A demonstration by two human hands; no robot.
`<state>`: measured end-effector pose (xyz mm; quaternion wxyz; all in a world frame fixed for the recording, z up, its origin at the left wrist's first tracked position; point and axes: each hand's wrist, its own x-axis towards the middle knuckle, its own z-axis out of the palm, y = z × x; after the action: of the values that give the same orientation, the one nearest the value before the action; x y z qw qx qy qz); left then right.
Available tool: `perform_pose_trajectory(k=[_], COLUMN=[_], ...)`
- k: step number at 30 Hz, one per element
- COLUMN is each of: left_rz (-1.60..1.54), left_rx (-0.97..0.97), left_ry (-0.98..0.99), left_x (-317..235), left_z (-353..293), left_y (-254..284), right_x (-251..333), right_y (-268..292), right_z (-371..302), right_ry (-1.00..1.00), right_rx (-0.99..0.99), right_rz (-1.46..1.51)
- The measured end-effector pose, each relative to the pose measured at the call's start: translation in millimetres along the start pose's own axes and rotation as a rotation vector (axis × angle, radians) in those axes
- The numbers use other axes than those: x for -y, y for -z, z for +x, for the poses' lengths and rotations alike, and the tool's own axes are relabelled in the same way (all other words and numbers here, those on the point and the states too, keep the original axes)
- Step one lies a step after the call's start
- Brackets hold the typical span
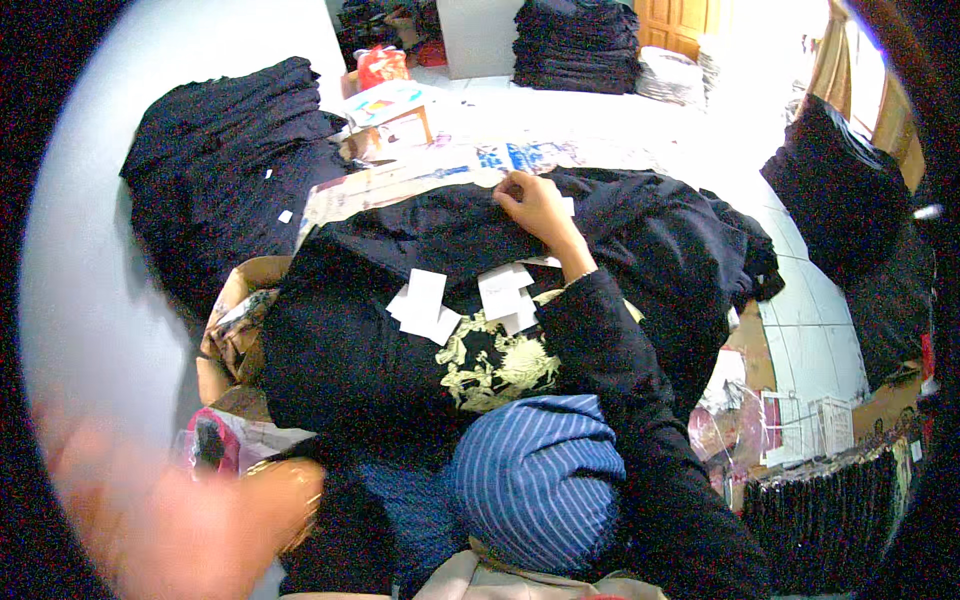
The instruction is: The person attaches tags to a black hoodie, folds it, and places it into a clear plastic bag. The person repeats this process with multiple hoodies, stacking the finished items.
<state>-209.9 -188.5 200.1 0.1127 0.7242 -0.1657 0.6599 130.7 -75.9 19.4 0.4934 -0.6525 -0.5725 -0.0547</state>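
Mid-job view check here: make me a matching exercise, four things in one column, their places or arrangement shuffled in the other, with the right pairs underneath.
Things
1. right hand
2. white paper slips
3. blue striped cloth
4. cardboard box

Places or arrangement
A. directly below the cream print in the picture
B. left of the black fabric
C. in two loose clusters on the black fabric
D. over the far side of the black fabric

Right pairs: 1-D, 2-C, 3-A, 4-B
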Motion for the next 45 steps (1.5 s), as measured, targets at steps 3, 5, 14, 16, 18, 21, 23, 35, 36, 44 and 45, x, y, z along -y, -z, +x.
perform_pose_trajectory(k=[3,5,14,16,18,21,23,35,36,44,45], left_rz=[0.175,0.283,0.64,0.651,0.678,0.617,0.582,-0.143,-0.243,-1.091,-1.236], left_rx=[-0.055,0.189,0.335,0.315,0.297,0.202,0.13,-0.414,-0.447,-0.403,-0.43], left_ry=[0.617,0.884,0.815,0.747,0.701,0.728,0.798,0.837,0.823,1.229,1.351], left_x=[49.0,78.3,99.8,100.1,101.3,100.8,100.2,148.5,160.4,265.6,276.5], left_z=[-69.1,-123.9,-220.9,-219.7,-220.4,-225.1,-227.3,-162.7,-151.4,-92.8,-96.6], left_y=[-30.3,-51.8,-54.6,-54.4,-54.6,-54.2,-52.3,-50.8,-56.9,-128.8,-136.2], right_x=[4.3,5.0,-33.7,-36.7,-34.3,-22.8,-12.0,26.3,26.6,24.8,24.4], right_y=[2.3,3.7,19.7,18.7,17.5,21.5,29.2,111.3,111.5,112.3,111.0], right_z=[1.3,5.2,5.9,3.2,1.2,-2.0,-2.9,-44.9,-46.6,-70.9,-72.1], right_ry=[-0.054,-0.076,-0.127,-0.264,-0.313,-0.358,-0.39,0.047,0.063,0.085,0.051], right_rx=[-0.005,-0.168,-0.323,-0.179,-0.179,-0.207,-0.241,0.165,0.225,0.299,0.289], right_rz=[0.029,0.123,-0.427,-0.502,-0.394,-0.303,-0.26,-0.443,-0.409,-0.199,-0.216])
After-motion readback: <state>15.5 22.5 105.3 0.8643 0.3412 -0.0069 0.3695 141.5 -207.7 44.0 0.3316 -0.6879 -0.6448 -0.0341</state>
